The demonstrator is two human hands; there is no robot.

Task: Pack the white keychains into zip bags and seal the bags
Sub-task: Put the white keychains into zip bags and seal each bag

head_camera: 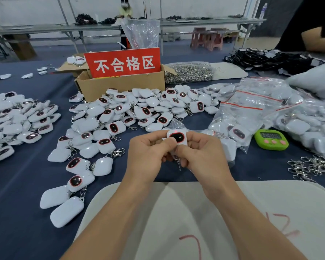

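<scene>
A white keychain (pixel 177 137) with a dark oval window and a small red light sits between both hands over the table's near edge. My left hand (pixel 148 151) pinches its left side with the thumb on its face. My right hand (pixel 201 151) grips its right side and lower end. Its metal clasp (pixel 178 163) dangles beneath the fingers. A clear zip bag (pixel 174 124) lies just behind the hands. Loose white keychains (pixel 131 111) are heaped across the dark blue table (pixel 23 212).
A cardboard box (pixel 120 85) with a red sign stands behind the heap. Filled red-striped zip bags (pixel 251 107) pile up at the right, beside a green timer (pixel 271 138) and loose metal clasps (pixel 311 166). A white board (pixel 176 212) lies under my forearms. Another person's arm (pixel 315 42) rests far right.
</scene>
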